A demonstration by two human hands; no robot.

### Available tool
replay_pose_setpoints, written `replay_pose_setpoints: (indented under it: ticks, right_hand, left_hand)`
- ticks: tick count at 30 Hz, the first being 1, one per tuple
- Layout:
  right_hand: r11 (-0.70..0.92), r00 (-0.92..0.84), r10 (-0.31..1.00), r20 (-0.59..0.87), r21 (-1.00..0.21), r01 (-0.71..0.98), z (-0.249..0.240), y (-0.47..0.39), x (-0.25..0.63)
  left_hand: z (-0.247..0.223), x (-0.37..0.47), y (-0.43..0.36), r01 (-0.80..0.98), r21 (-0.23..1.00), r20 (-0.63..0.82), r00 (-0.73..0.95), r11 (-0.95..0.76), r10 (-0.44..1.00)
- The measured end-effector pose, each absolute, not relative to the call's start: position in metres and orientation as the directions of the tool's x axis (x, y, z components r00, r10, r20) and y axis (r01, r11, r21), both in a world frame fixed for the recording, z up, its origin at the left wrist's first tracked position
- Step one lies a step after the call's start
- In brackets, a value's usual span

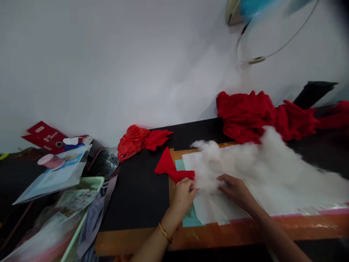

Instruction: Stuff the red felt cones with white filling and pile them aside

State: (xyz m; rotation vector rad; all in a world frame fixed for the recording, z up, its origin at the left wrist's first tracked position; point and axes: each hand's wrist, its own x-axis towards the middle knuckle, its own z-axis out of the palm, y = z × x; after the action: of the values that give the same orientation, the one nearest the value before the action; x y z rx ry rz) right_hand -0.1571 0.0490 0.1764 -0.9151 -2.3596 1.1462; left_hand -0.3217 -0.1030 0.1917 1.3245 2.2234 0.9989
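Note:
My left hand point(185, 194), with a gold bangle on its wrist, is closed on the near end of a red fabric piece point(174, 171). The piece's wide, forked end lies to the left on the black table. Against the piece's right end sits a tuft of white stuffing fibre point(208, 174). My right hand point(234, 189) has its fingers curled at the right side of this tuft, pinching some of it. A large heap of the same stuffing point(283, 174) spreads behind and to the right, over white sheets point(218, 211).
Piles of red fabric point(245, 114) lie at the back right against the wall. A red plastic bag point(132, 141) sits at the back centre. On the left are a green bin point(95, 181) with papers, a red box point(46, 137) and a pink-lidded jar point(51, 161). A cable point(291, 38) hangs upper right.

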Motion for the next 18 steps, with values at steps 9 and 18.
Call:
replay_pose_setpoints:
  ticks: [9,18]
  right_hand:
    - [0.415,-0.638,0.769,-0.048,-0.722,0.554,0.170,0.060,-0.136]
    - [0.684,-0.890,0.453,0.048,-0.659,0.313,0.173,0.039,-0.157]
  left_hand:
    - [0.197,-0.332,-0.119,0.592,0.739,0.083,-0.554,0.322,0.828]
    - [0.192,-0.291,-0.103,0.661,0.731,0.120,-0.366,0.167,0.923]
